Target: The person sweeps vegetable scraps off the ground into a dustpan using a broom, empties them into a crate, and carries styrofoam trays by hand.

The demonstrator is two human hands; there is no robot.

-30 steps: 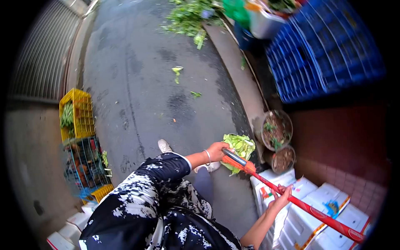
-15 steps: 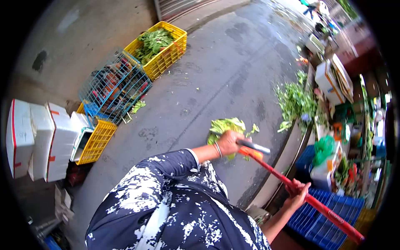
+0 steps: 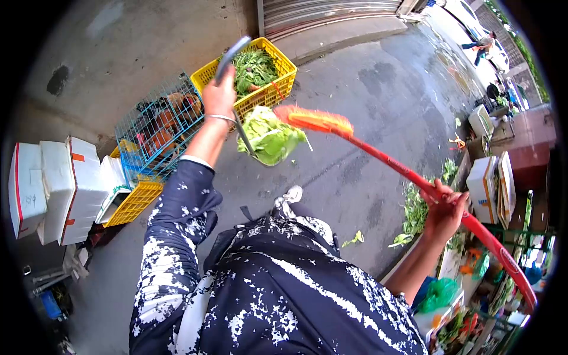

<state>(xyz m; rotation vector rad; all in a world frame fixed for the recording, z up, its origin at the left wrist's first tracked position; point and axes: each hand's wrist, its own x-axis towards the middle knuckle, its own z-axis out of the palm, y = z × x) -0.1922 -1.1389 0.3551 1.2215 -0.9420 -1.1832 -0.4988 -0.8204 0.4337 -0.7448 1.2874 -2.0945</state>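
My left hand (image 3: 219,97) is wrapped round the dark handle (image 3: 242,133) of what looks like a dustpan, raised near a yellow crate. Light green leaves (image 3: 275,139) lie heaped at its lower end and hide most of the pan. Closed on a red broom (image 3: 390,163), my right hand (image 3: 445,207) grips partway along the handle. The broom's orange head (image 3: 313,120) is beside the leaves, its bristles pointing left toward them; whether they touch I cannot tell.
Leafy greens fill the yellow crate (image 3: 287,80). Next to it stands a blue wire cage (image 3: 160,127) with brown birds inside. White foam boxes (image 3: 56,189) are on the left. Loose greens (image 3: 414,210) lie along the right kerb, and a person (image 3: 485,44) is far off.
My left hand has swung up and left, lifting the leaves off the ground toward the yellow crate. The broom head has risen with them, and my right hand has moved up.
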